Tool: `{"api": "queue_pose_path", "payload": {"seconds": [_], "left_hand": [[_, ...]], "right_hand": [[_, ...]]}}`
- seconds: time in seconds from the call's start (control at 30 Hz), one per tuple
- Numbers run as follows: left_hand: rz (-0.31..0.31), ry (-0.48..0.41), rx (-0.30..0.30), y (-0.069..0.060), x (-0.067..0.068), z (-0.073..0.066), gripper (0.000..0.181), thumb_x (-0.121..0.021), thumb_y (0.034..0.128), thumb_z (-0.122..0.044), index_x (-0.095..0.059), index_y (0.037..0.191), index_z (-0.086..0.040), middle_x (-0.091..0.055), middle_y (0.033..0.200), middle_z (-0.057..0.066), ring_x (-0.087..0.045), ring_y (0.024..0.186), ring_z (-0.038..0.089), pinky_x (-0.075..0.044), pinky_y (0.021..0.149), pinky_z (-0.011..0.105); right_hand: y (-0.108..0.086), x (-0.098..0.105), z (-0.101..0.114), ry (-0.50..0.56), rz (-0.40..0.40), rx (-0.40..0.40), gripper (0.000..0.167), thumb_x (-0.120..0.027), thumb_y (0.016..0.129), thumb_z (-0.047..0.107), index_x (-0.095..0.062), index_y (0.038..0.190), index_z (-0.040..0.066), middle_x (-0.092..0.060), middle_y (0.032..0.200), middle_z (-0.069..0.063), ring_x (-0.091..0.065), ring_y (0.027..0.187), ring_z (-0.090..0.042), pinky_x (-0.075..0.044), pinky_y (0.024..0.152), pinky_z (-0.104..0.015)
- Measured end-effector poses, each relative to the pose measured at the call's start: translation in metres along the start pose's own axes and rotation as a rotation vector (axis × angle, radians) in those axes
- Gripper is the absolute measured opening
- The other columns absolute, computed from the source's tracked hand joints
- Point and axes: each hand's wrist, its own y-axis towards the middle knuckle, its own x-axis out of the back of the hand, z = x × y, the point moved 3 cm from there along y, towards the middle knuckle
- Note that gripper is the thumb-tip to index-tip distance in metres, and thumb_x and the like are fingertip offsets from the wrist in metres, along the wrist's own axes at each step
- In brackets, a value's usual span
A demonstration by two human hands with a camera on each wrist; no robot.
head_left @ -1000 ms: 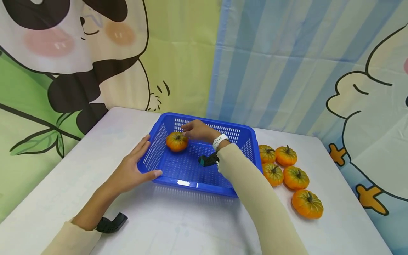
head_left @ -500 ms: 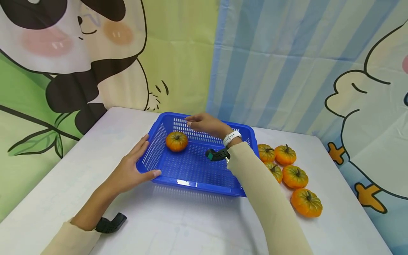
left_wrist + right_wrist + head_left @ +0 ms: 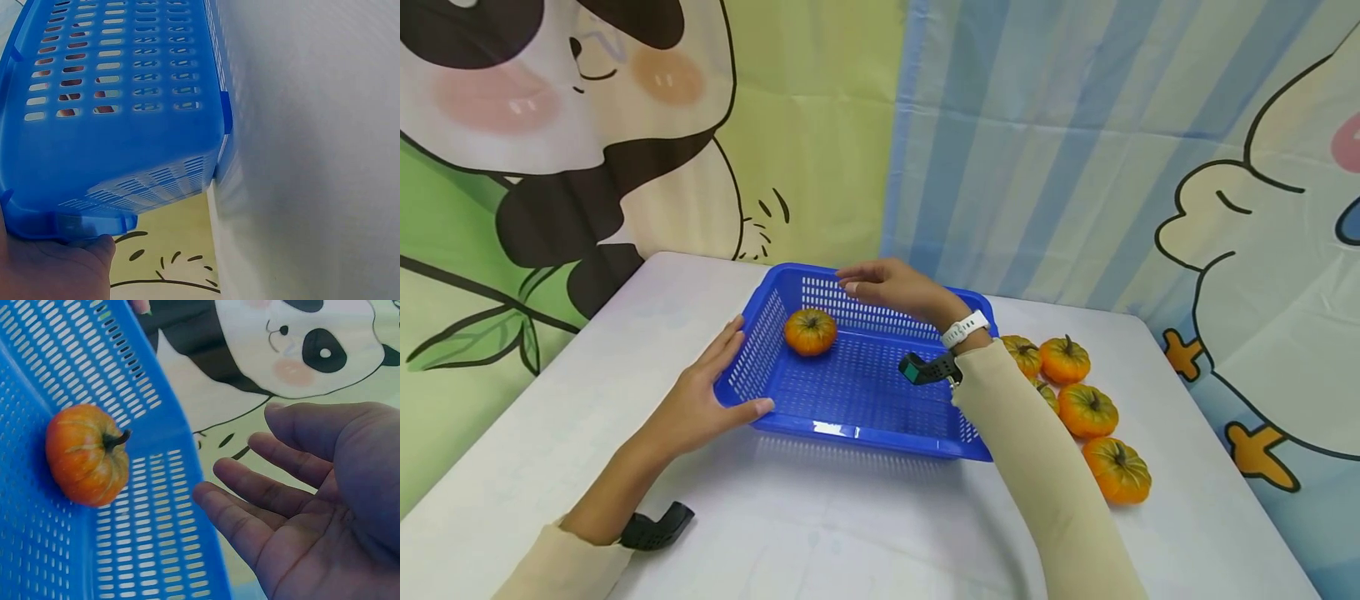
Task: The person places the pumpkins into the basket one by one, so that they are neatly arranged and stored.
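Note:
A blue plastic basket [image 3: 880,392] with slotted walls stands on the table, and one small orange pumpkin [image 3: 810,332] lies in its back left part. At the basket's left corner is my left hand [image 3: 703,396], fingers straight along the left rim and thumb at the front rim. The left wrist view shows the fingers [image 3: 94,253] touching the rim from outside. Above the basket's back wall hovers my right hand [image 3: 898,287], holding nothing. In the right wrist view the right hand's fingers [image 3: 250,519] extend loosely, apart from the pumpkin.
Several more pumpkins [image 3: 1087,410] sit on the table to the right of the basket, some partly hidden by the right sleeve [image 3: 1037,467]. Behind the white table [image 3: 820,533] hangs a cartoon-printed curtain [image 3: 820,125].
My right hand has drawn back from the pumpkin, up and to the right, with its fingers straighter. The pumpkin stays in the basket. My left hand keeps its place at the corner.

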Motion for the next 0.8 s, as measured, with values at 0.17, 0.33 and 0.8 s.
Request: {"api": "queue_pose_path", "payload": {"seconds": [0.17,0.33,0.8], "left_hand": [[-0.001,-0.003,0.004,0.000,-0.001,0.001,0.102,-0.075,0.0816,-0.043,-0.014,0.156,-0.008,-0.004,0.163,0.001,-0.011,0.146,0.038,-0.025,0.103,0.069],[-0.007,-0.006,-0.008,0.001,-0.001,0.002,0.102,-0.075,0.0814,-0.043,-0.014,0.156,-0.009,-0.004,0.163,0.000,-0.012,0.146,0.037,-0.026,0.103,0.068],[-0.011,-0.016,-0.010,0.001,-0.001,0.004,0.102,-0.075,0.0819,-0.045,-0.015,0.156,-0.009,-0.004,0.163,-0.001,-0.010,0.146,0.035,-0.025,0.103,0.068]], "right_hand": [[-0.009,0.002,0.006,0.003,0.007,0.052,0.045,-0.054,0.101,0.026,-0.052,0.141,0.006,-0.054,0.138,-0.016,-0.051,0.126,-0.029,-0.045,0.102,-0.036],[-0.021,0.008,0.012,0.012,-0.014,0.083,0.045,-0.054,0.101,0.024,-0.051,0.141,0.004,-0.055,0.137,-0.017,-0.054,0.123,-0.028,-0.044,0.103,-0.041],[-0.065,0.029,0.008,0.113,-0.082,0.149,0.042,-0.052,0.102,0.019,-0.050,0.140,0.001,-0.051,0.138,-0.022,-0.053,0.125,-0.030,-0.041,0.104,-0.045]]}}
